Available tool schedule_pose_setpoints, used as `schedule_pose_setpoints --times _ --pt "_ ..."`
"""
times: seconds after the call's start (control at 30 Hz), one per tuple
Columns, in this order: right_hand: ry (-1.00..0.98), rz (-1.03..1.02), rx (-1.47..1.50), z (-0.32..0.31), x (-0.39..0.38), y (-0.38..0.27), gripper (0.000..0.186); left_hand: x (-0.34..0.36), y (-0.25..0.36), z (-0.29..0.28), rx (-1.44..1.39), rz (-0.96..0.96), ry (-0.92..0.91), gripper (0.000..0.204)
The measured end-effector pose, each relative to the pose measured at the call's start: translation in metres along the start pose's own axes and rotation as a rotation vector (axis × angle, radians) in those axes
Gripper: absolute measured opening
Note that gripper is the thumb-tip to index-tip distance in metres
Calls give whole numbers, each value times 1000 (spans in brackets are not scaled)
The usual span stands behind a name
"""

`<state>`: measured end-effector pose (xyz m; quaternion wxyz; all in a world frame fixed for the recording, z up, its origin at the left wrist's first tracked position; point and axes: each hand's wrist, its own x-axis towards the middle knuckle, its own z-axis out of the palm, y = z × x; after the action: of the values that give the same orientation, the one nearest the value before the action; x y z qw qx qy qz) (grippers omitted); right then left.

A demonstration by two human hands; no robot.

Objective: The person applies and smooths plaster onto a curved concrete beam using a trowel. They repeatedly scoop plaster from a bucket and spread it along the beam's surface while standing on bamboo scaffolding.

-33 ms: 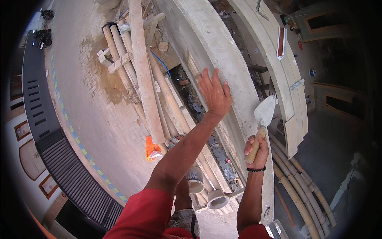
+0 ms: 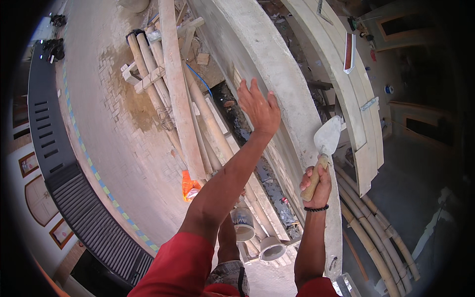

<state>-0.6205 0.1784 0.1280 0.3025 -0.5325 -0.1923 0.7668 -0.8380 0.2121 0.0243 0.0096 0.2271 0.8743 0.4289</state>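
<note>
Head view: along the pale concrete wall that runs away in front of me, I have both hands raised. With my right hand I grip a trowel, my fingers curled tightly around its wooden handle. This trowel is at the right edge of the wall, its grey blade pointing toward the wall's far end; I cannot tell whether the metal touches the concrete. A dark beaded bracelet circles my right wrist. My left hand holds nothing; its fingers are spread loosely, back upward, over the wall's left edge, and I cannot tell whether they touch it.

Left of the wall, just beside its foot, lies a dark, wet channel. Farther left of the wall are bamboo poles with a long wooden plank lying across them, and an orange bag. Two buckets are left of the wall's near end. To its right are pale curved boards and more bamboo.
</note>
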Motion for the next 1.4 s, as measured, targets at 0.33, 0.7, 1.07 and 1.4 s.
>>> schedule_pose_setpoints --times 0.33,0.7,1.07,1.4 --pt "79 101 -39 145 100 3 15 94 -4 49 78 -425 -138 44" --pt "271 -69 133 103 56 12 17 100 -15 51 99 -465 -104 40" --pt "127 -28 -67 169 93 -1 17 99 -6 46 11 -420 -151 43" --pt "30 67 -180 195 107 -10 16 97 -5 48 12 -475 -219 45"
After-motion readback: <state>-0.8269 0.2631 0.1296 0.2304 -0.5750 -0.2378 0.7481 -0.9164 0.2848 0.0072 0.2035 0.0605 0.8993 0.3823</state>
